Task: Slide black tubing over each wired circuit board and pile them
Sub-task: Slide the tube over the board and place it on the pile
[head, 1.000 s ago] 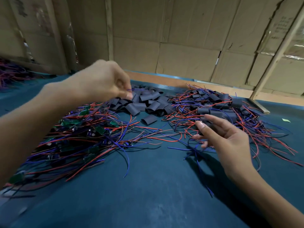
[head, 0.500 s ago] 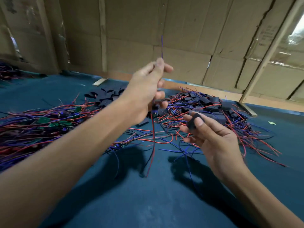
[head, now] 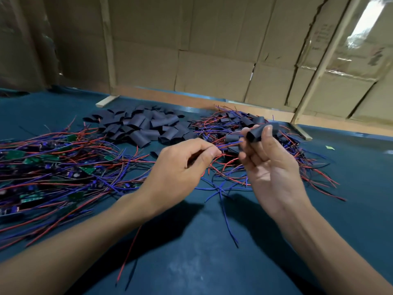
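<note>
Since half a second ago the left hand [head: 180, 167] has dropped from its raised position to table level, level with the right hand [head: 270, 165]. Left fingers are curled, pinching wires [head: 228, 145] — a red and a blue lead trail below the wrist. Right fingers grip a black tube [head: 258, 132], open end facing the wire tips, just apart. Bare boards [head: 53, 173] lie tangled at left, loose tubes [head: 142, 126] heaped behind, sleeved boards [head: 240, 122] piled at right — all on the blue table [head: 202, 262]. Writing on the cardboard wall [head: 212, 60] is illegible.
</note>
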`<move>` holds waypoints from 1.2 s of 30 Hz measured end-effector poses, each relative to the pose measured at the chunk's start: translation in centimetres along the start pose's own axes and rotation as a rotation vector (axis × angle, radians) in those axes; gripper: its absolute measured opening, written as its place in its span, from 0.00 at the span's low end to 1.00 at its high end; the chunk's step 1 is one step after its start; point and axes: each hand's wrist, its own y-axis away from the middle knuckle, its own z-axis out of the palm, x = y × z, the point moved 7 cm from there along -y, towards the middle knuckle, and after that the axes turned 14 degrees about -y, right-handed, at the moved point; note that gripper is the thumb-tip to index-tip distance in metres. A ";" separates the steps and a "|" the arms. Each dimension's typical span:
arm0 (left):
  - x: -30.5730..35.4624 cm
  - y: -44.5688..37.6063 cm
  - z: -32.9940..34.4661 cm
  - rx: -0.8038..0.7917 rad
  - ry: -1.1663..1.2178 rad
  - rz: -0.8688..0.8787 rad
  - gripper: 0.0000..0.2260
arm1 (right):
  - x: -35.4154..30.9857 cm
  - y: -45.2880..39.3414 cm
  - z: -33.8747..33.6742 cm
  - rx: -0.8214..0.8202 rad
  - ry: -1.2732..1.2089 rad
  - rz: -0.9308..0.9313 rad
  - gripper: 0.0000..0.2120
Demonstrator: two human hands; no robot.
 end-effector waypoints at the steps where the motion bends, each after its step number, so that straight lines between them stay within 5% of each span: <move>1: 0.0 0.0 0.1 0.004 0.006 -0.005 0.08 | 0.0 0.0 0.0 -0.004 0.001 -0.002 0.12; 17: 1.0 0.5 1.1 -0.009 -0.005 0.027 0.06 | 1.3 0.8 0.6 -0.091 0.267 -0.062 0.10; 23: -0.9 0.6 2.5 -0.322 -0.187 -0.060 0.14 | -1.6 0.0 -0.5 0.056 0.239 -0.158 0.02; 26: -1.9 0.5 2.2 -0.406 -0.338 0.004 0.10 | -2.6 -0.3 -1.3 0.150 0.216 -0.179 0.10; 30: -2.2 0.2 2.2 -0.353 -0.258 0.003 0.13 | -1.9 -0.4 -1.5 0.137 0.207 -0.103 0.04; 36: -1.7 -0.1 2.2 -0.269 -0.164 0.000 0.09 | -0.3 -0.1 -1.1 0.086 0.193 -0.020 0.11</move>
